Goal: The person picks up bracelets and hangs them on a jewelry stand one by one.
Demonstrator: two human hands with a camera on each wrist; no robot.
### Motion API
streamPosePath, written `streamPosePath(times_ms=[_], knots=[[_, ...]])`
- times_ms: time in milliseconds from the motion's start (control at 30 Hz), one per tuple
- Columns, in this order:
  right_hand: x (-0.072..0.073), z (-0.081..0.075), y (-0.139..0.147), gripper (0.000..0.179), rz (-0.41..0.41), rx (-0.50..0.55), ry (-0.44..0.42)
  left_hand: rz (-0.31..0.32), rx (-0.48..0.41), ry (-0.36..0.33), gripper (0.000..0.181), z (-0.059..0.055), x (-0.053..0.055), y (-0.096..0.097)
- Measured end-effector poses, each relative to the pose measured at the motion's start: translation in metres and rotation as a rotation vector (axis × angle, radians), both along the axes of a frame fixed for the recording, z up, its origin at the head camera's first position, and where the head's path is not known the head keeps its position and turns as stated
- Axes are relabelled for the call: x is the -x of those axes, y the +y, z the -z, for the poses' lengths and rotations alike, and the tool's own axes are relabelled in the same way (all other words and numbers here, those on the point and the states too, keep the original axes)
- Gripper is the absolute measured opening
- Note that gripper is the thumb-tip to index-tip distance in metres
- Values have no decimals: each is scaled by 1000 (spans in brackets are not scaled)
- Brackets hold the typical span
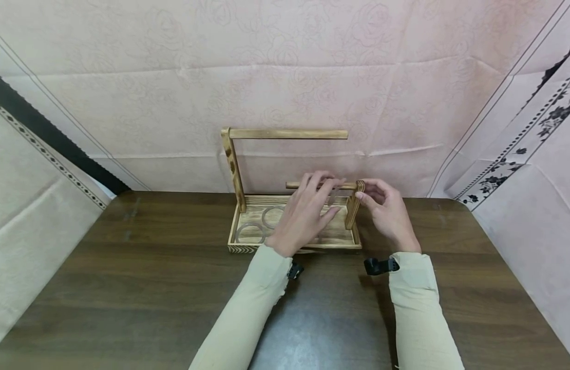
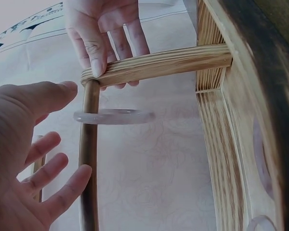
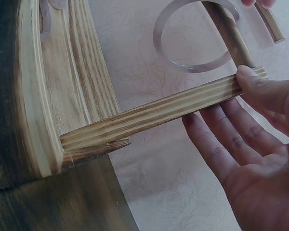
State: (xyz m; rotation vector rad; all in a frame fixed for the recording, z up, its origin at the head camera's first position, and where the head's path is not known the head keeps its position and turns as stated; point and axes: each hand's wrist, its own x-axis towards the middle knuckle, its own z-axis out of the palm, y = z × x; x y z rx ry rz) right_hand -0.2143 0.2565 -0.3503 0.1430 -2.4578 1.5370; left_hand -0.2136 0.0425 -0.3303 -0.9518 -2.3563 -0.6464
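A wooden display stand has a shallow tray (image 1: 243, 248), a tall left post with an upper bar (image 1: 289, 134), and a short right post (image 1: 352, 210) with a lower rod (image 2: 89, 159). One pale translucent bangle (image 2: 118, 117) hangs around the lower rod near the short post. My left hand (image 1: 304, 213) is beside that rod, its thumb and fingers spread around the bangle's near side without gripping it. With thumb and fingers, my right hand (image 1: 388, 213) holds the top of the short post, where the rod joins it.
Two more bangles lie in the tray's left part, one ring (image 1: 239, 234) in front of the other ring (image 1: 263, 218). The stand is on a dark brown wooden table (image 1: 151, 288), close to its back edge. A pale flowered cloth (image 1: 285, 92) hangs behind.
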Motion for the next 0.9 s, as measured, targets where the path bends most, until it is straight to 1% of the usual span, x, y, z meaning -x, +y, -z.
streamPosePath(times_ms=[167,333,400,500,633,700,800,900], knots=[[-1,-2,0,36,7,4,-12,-6,1,27,49,-1,0,-1],[-2,-2,0,36,2,-6,-17,5,0,35,46,-3,-1,-3],[-2,-2,0,37,0,-8,-18,9,1,31,44,-4,-1,-5],[-1,-2,0,38,-5,-9,-17,16,1,9,43,-4,-2,-9],[-1,-2,0,37,-5,-11,-11,18,24,-14,43,-6,-3,-15],[0,-2,0,37,-5,-5,-14,17,38,-11,43,-6,-4,-19],[-1,-2,-1,36,0,-7,-21,33,49,-4,39,-7,-4,-24],[-1,-1,0,36,1,-6,-23,67,69,4,34,-7,-3,-29]])
